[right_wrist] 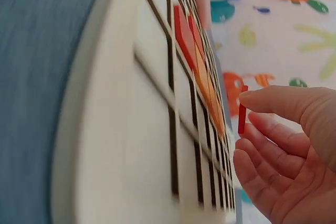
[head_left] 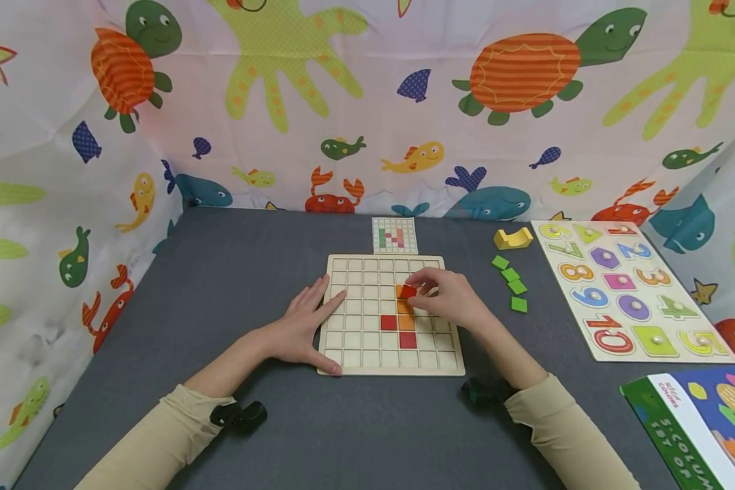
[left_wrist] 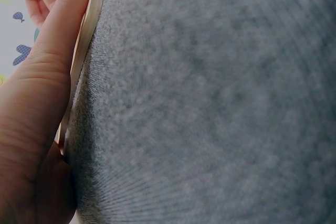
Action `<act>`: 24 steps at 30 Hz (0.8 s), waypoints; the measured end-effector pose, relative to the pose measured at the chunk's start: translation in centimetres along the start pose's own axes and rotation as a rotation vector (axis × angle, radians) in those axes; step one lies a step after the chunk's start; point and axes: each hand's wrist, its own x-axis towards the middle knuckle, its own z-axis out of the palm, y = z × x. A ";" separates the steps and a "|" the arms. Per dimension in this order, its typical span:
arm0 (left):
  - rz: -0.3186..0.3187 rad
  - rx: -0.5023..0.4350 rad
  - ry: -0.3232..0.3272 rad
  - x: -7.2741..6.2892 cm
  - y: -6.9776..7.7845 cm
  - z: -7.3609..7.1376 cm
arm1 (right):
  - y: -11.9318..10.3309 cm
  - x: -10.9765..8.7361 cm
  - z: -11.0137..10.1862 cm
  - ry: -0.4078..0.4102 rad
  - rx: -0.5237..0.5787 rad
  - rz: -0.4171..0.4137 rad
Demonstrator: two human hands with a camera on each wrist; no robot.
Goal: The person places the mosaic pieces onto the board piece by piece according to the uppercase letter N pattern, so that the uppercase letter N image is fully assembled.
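Observation:
A pale wooden grid board lies flat on the dark table. My left hand rests spread along its left edge, thumb at the near corner; the left wrist view shows the thumb against the board's side. Over the grid, my right hand pinches a small red square tile between thumb and fingers. Orange tiles sit in one column of the grid, partly covered by that hand and its tile. Two other red tiles, one in the middle and one lower, lie in cells.
A small pattern card lies at the board's far edge. Several green tiles and a yellow curved block are to the right. Farther right are a number-and-shape puzzle board and a colourful box. A printed sea-animal cloth hangs behind.

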 end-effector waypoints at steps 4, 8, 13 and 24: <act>-0.007 0.000 -0.003 0.0 0.0 0.0 | -1.4 0.6 1.7 -0.040 0.000 -0.049; -0.014 0.005 -0.009 -0.1 0.0 0.0 | -2.4 1.2 3.0 -0.068 -0.039 -0.114; -0.016 0.004 -0.012 0.0 0.1 -0.1 | -3.2 1.7 3.8 -0.082 -0.077 -0.185; -0.014 0.004 -0.009 0.0 0.2 -0.1 | -3.3 2.0 4.5 -0.070 -0.109 -0.218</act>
